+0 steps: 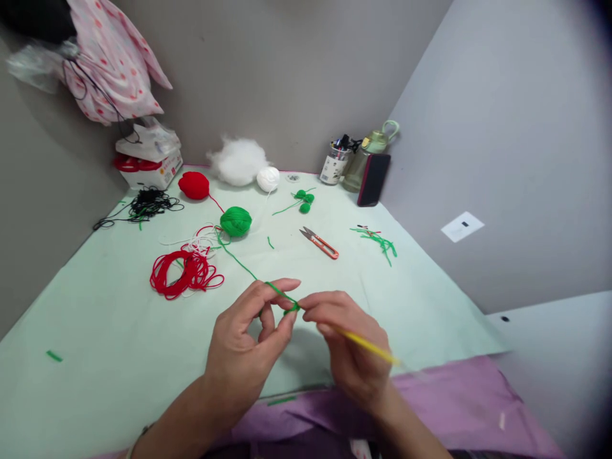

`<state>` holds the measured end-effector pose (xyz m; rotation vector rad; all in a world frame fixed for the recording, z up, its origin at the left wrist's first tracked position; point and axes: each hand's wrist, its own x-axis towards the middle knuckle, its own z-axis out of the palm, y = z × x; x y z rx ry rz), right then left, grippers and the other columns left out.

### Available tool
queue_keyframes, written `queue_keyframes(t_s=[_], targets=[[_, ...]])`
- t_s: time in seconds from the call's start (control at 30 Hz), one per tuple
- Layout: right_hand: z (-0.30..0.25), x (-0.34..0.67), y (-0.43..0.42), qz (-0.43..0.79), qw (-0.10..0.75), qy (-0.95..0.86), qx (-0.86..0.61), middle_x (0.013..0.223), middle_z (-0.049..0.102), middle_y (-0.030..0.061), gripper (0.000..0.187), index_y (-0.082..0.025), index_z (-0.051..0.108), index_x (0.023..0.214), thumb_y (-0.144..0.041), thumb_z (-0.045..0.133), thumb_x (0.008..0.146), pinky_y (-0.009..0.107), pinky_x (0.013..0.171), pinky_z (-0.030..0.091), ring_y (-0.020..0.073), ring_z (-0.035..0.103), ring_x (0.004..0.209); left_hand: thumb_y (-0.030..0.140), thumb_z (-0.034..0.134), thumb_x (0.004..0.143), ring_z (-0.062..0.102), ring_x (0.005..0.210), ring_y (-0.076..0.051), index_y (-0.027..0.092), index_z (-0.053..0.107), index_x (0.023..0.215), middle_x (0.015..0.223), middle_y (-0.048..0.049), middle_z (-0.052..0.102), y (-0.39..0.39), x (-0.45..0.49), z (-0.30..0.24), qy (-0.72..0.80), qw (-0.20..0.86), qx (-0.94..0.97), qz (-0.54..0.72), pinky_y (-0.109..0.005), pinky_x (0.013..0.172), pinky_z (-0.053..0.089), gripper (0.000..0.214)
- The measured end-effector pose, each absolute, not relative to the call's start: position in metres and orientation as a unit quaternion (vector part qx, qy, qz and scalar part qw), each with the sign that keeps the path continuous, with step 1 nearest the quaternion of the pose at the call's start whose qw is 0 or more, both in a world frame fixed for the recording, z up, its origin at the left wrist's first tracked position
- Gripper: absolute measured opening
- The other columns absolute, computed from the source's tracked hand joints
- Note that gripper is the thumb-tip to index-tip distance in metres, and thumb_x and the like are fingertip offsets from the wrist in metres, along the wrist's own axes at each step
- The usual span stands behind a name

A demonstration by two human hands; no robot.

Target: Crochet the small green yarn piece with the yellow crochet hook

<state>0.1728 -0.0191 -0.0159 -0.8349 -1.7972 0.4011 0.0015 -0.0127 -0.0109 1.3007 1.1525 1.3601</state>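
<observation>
My left hand [248, 344] pinches a small green crochet piece [291, 308] between thumb and fingers, with the green yarn strand running over its index finger. That strand leads back to a green yarn ball [236, 220] on the pale green table [119, 357]. My right hand [349, 347] is closed around a yellow crochet hook [370, 347], whose tip meets the green piece. Both hands hover just above the table's near edge.
Red-handled snips [319, 243] lie beyond the hands. A loose red yarn coil [184, 273], a red ball [194, 185], a white ball [268, 178], white stuffing [238, 160], green scraps [380, 241], black cord [146, 204], a jar [335, 164], a bottle and a phone [373, 179] sit further back.
</observation>
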Motion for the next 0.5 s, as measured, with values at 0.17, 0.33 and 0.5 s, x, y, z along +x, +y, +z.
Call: queue_keyframes(t_s=[0.17,0.33,0.5], targets=[[-0.03,0.17,-0.024,-0.035,0.475,-0.8,-0.364,0.115,0.078,0.0099,0.042,-0.027,0.071,0.133,-0.004,0.066,0.097,0.032,0.084,0.065,0.0217,0.076,0.102,0.025,0.089,0.08,0.047,0.057,-0.005,0.03,0.08,0.123,0.08,0.0045,0.064,-0.008,0.002,0.001,0.415,0.668,0.35,0.508,-0.013,0.054,0.042,0.044],[-0.026,0.168,-0.022,0.095,0.564,-0.735,-0.365,0.106,0.078,0.0065,0.037,-0.031,0.075,0.127,-0.008,0.062,0.101,0.034,0.079,0.064,0.0214,0.075,0.095,0.028,0.09,0.081,0.02,0.046,0.001,0.023,0.083,0.121,0.064,0.0098,0.052,-0.001,-0.005,0.007,0.347,0.775,0.247,0.468,-0.014,0.06,0.043,0.041],[-0.011,0.167,-0.016,0.343,0.664,-0.573,-0.337,0.088,0.073,0.0023,0.021,-0.025,0.079,0.105,-0.019,0.059,0.107,0.03,0.069,0.058,0.015,0.067,0.075,0.028,0.092,0.076,0.048,0.062,-0.006,0.026,0.086,0.11,0.078,0.0027,0.064,-0.001,-0.008,0.003,0.374,0.735,0.29,0.485,-0.016,0.062,0.041,0.034]])
